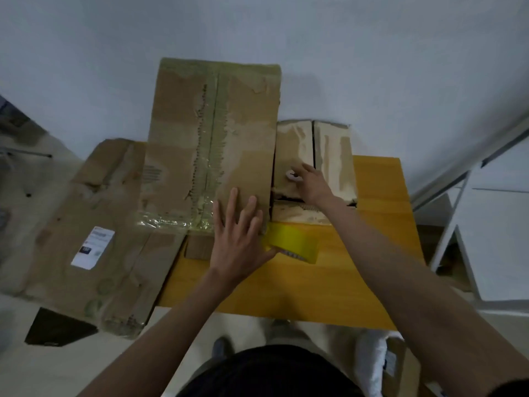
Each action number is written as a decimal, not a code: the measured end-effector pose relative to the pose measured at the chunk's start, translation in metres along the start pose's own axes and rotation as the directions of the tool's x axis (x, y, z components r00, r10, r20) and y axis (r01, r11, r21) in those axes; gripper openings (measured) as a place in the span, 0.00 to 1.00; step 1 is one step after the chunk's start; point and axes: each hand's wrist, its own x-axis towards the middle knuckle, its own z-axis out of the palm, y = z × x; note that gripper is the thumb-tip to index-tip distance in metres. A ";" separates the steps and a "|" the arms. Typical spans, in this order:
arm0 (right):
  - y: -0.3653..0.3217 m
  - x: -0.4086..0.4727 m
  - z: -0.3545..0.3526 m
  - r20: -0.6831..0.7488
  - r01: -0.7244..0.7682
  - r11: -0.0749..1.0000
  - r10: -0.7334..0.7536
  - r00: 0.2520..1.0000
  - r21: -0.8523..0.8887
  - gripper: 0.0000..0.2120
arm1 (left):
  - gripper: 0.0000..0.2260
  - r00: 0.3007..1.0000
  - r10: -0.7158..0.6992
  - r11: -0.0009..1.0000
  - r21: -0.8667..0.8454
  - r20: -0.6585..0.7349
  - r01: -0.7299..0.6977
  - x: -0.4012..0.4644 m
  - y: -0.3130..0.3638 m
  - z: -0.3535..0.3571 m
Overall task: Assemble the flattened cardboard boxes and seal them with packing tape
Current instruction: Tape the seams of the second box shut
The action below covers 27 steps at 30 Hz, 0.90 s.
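A tall brown cardboard box (206,133) with old tape along its seam stands on the yellow table (357,267). My left hand (237,239) lies flat with spread fingers on the box's near right corner, its thumb touching a yellow tape roll (294,246) on the table. A smaller taped box (332,156) sits to the right of the tall one. My right hand (312,181) rests on its top, fingers by a white scrap (293,176); whether it grips anything I cannot tell.
A flattened cardboard box (94,224) with a white label hangs off the table's left side over the floor. A dark flat piece (57,328) lies on the floor below it. A white metal frame (458,202) stands at the right. A wall rises behind the table.
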 end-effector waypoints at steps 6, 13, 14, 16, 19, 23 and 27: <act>-0.001 0.016 0.020 -0.091 -0.092 0.996 0.090 0.992 -0.017 0.18 | 0.37 1.000 -0.001 1.000 0.028 0.013 0.000 -0.001 -0.001 0.001; 0.001 0.009 0.035 -0.178 -0.146 0.981 0.168 0.970 0.130 0.15 | 0.36 0.999 -0.007 0.999 0.033 0.038 0.005 0.000 0.000 -0.001; -0.001 0.009 0.032 -0.172 -0.164 0.969 0.196 0.965 0.185 0.15 | 0.36 0.999 -0.006 0.999 0.034 0.034 0.005 0.000 0.000 -0.001; -0.007 0.004 0.023 -0.206 -0.156 0.935 0.228 0.952 0.317 0.10 | 0.36 1.000 -0.007 0.999 0.034 0.018 0.006 -0.001 0.000 0.000; -0.020 -0.025 -0.001 -0.289 -0.078 0.818 0.288 0.913 0.570 0.08 | 0.36 1.000 -0.009 1.000 0.025 0.002 0.009 -0.001 0.002 0.000; -0.046 -0.094 -0.029 -0.288 0.001 0.624 0.360 0.887 0.781 0.10 | 0.37 1.000 -0.019 1.000 -0.018 0.005 0.019 -0.001 0.004 0.001; -0.071 -0.165 -0.029 -0.156 -0.026 0.475 0.339 0.928 0.879 0.07 | 0.40 0.997 -0.014 0.999 -0.041 0.072 0.017 0.000 0.003 -0.001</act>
